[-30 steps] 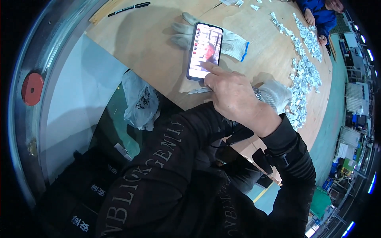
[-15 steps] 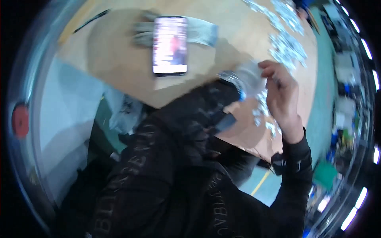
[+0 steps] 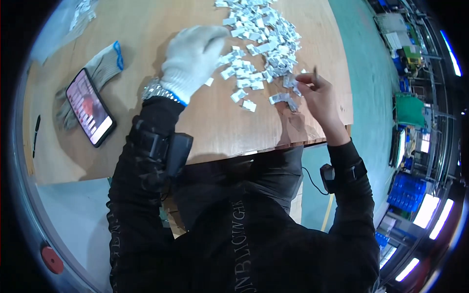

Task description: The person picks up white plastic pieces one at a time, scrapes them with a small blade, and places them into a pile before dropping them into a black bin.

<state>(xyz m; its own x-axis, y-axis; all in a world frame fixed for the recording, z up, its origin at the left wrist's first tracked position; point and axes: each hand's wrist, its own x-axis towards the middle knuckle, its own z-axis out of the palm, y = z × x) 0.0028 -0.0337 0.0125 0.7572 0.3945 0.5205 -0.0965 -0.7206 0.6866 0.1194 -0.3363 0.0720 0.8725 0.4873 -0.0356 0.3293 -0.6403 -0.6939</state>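
My left hand [image 3: 193, 58] wears a white knitted glove with a blue cuff edge. Its fingers curl in at the left side of a pile of small white-and-silver pieces [image 3: 261, 29]; what they hold, if anything, is hidden. Bare, my right hand [image 3: 318, 97] is at the right side of the pile, thumb and index finger pinched at a small silvery piece [image 3: 295, 89]. Closer to me, a few loose pieces [image 3: 248, 105] lie apart from the pile.
A phone [image 3: 89, 107] with a lit screen rests on a second knitted glove [image 3: 103, 63] at the left of the wooden table [image 3: 215, 132]. A black pen [image 3: 36, 134] lies near the left edge. Clear plastic [image 3: 61, 29] sits at the far left. Shelves and a blue crate [image 3: 407, 191] stand right.
My gloved left hand, earlier close to my right fingers, has moved away to the left. My right hand has come down to the pieces. The whole view has turned.
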